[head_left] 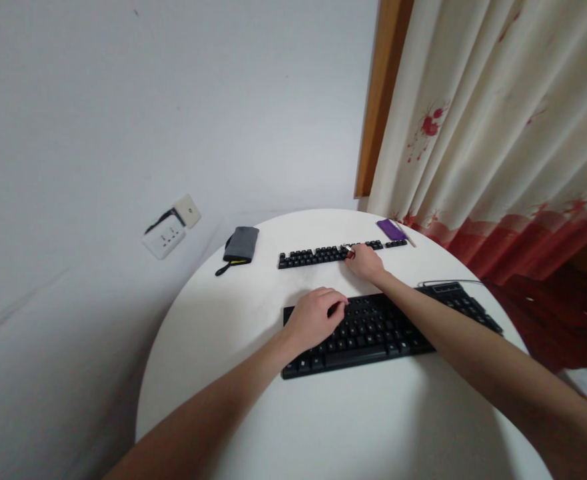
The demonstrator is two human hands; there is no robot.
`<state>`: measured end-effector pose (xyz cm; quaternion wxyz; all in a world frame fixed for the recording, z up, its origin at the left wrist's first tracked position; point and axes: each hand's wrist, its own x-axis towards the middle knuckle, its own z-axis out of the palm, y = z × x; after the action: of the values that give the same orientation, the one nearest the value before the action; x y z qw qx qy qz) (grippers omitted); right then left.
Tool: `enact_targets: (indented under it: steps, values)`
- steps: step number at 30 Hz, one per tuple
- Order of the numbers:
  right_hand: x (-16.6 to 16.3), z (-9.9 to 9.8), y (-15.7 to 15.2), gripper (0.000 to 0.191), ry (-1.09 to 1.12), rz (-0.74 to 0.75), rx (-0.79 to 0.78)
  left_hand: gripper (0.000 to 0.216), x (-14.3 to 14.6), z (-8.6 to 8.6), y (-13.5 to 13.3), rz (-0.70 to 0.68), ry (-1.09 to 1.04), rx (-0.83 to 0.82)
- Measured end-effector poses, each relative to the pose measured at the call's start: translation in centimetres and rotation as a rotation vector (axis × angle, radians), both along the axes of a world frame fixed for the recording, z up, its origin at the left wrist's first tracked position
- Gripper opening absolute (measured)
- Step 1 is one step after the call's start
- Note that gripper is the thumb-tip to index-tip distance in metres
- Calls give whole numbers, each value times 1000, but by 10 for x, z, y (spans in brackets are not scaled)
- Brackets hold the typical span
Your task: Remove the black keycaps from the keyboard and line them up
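Observation:
A black keyboard [368, 333] lies on the white round table, and the upper part of it shows sockets without keycaps. My left hand [318, 313] rests over its upper left part, fingers curled toward the thumb in a pinch; whatever is between the tips is too small to make out. Beyond the keyboard, loose black keycaps [308, 259] stand in rows. Among them my right hand [366, 263] is closed on a small tool [348, 250] with a shiny metal end and a reddish part. My right forearm crosses above the keyboard and hides some of its keys.
A grey folded cloth [242, 244] with a loop lies at the table's far left. Toward the far right are a purple cloth [391, 230] and a thin stick [406, 235]. The keyboard cable [453, 281] runs behind the keyboard. A wall socket [166, 237] and curtain [453, 133] flank the table.

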<state>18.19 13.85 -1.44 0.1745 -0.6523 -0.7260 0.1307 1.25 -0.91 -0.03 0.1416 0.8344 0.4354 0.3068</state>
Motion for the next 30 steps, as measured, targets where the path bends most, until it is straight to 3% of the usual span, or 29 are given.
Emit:
enact_targets:
  steps: [23,27,30]
  values:
    - [0,-2,-1,11,61,11,25,20,0,0,0,-4,0,-6]
    - [6,11,-3,12,115,4,64,21,-1,0,0,-2,-3,-11]
    - [19,29,-7,26,172,-11,127,21,-1,-1,0,-1,-2,-6]
